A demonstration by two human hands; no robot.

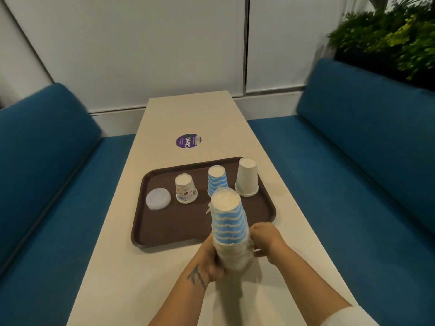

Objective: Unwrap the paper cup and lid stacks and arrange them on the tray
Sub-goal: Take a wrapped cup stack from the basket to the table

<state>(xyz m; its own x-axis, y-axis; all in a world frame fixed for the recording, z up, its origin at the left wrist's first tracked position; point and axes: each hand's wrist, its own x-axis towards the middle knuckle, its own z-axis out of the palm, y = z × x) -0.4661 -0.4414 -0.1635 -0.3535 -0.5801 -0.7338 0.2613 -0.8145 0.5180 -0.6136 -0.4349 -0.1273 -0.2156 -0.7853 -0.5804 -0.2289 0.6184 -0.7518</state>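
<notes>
- Four items lined along the far half of the brown tray (164,234): lid stack (158,199) at far left, patterned cup (186,188), blue striped cup (217,181), tall white cup (247,177) hard against the right rim, all cups upside down.
- Bare tray floor across the near half, partly crossed by the held stack.
- Tray set on a narrow pale worktop (131,278), its left rim near the worktop's left edge, its near rim just ahead of the hands.
- Open worktop beyond the tray, bearing a round purple sticker (188,141).
- Blue benches (364,184) flanking both long sides, wall closing the far end.
- Wrapped stack of blue striped cups (227,227) raised above the tray's near edge, tilted away, base end uppermost, clear film still round it.
- Left hand (211,260) curled round the stack's lower end from the left, forearm angled up from below.
- Right hand (266,241) clenched on the film at the stack's right side, wrist bent inward.
</notes>
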